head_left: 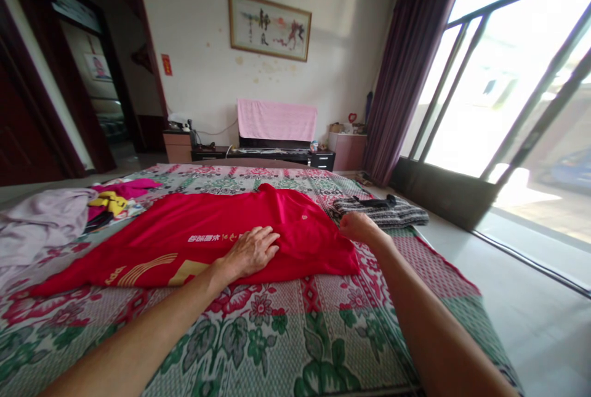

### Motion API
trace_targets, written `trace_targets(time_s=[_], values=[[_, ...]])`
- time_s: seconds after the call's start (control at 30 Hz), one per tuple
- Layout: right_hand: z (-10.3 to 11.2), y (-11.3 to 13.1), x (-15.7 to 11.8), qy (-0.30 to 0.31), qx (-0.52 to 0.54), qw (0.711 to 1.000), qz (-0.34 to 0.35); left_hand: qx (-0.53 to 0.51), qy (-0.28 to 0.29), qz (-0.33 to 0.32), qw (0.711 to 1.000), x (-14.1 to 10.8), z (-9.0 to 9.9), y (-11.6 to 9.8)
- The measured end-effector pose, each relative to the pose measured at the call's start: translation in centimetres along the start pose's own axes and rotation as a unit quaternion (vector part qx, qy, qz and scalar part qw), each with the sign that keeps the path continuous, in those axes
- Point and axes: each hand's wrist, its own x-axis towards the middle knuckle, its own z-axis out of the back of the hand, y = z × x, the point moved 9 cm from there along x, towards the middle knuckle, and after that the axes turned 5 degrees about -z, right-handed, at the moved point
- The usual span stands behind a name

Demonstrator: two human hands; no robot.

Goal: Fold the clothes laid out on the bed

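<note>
A red shirt (pixel 295 224) with gold and white print lies spread sideways across a flowered cloth (pixel 258 341). My left hand (pixel 252 252) rests flat on the middle of the shirt, fingers stretched out over the fabric. At the shirt's right edge, my right hand (pixel 357 226) is closed, with the red fabric at its fingers; the fingertips are mostly hidden. Just beyond that hand lies a folded grey-and-black striped knit garment (pixel 392 213) with a dark piece on top.
On the left are a pale garment (pixel 46 224) and a heap of pink and yellow clothes (pixel 111 202). Beyond the cloth stand a low black cabinet (pixel 207 155) and a screen under a pink towel (pixel 277 119). Glass doors (pixel 462 101) and a purple curtain (pixel 401 71) line the right.
</note>
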Motion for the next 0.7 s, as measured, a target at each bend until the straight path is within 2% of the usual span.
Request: trace_targets(time_s=[0.07, 0.13, 0.23, 0.33, 0.4, 0.57, 0.7], values=[[0.2, 2.4, -0.3, -0.026, 0.027, 0.998, 0.050, 0.000, 0.004, 0.001, 1.000, 0.1, 0.1, -0.1], [-0.2, 5.6, -0.9, -0.057, 0.072, 0.985, 0.148, -0.004, 0.012, -0.001, 1.000, 0.1, 0.2, -0.2], [-2.1, 8.5, -1.8, -0.069, 0.108, 0.960, 0.248, -0.013, 0.022, 0.001, 1.000, 0.2, 0.4, -0.3], [-4.1, 8.6, -1.6, -0.064, 0.107, 0.959, 0.255, -0.025, 0.028, 0.020, 0.999, 0.1, 0.3, -0.1], [-4.7, 8.2, -1.3, -0.056, 0.103, 0.963, 0.243, -0.028, 0.038, 0.038, 0.998, 0.0, 0.1, 0.1], [-3.6, 9.0, -2.0, -0.074, 0.114, 0.958, 0.252, -0.017, 0.088, 0.083, 0.992, -0.2, -0.1, 0.5], [-4.5, 10.2, -2.4, -0.030, 0.108, 0.960, 0.258, -0.017, 0.115, 0.109, 0.987, -0.2, 0.0, 0.4]])
